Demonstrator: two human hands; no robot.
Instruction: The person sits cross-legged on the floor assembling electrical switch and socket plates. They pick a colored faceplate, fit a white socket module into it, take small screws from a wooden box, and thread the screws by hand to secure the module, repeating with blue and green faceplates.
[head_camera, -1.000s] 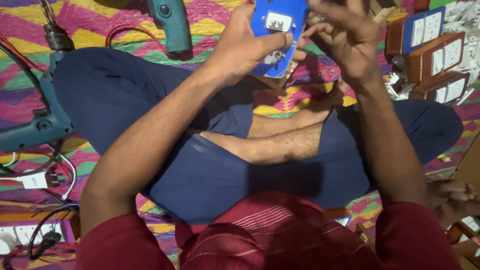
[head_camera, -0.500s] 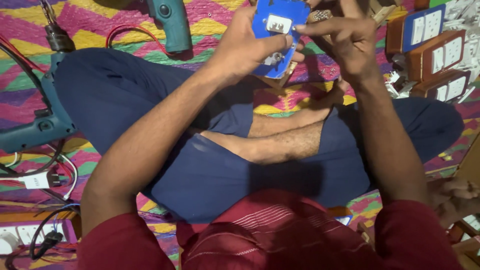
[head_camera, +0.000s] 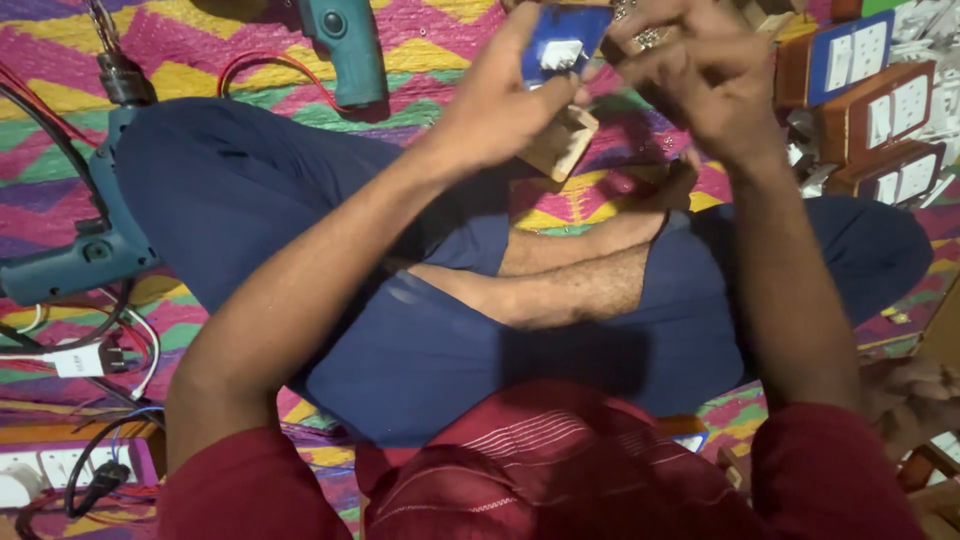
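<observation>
The person sits cross-legged on a zigzag mat (head_camera: 250, 60), both hands raised well above the lap. The blue switch plate (head_camera: 560, 45) on its wooden box (head_camera: 562, 142) sits between them, gripped by the left hand (head_camera: 495, 105); the right hand (head_camera: 700, 75) pinches its upper edge (fingers blurred).

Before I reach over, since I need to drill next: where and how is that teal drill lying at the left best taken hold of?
Take the teal drill by its pistol handle, the thick bare part that runs toward the mat's left edge, coming down from above. It lies flat on the mat, chuck pointing away past the person's knee. Avoid the cables crowding just below it.
</observation>
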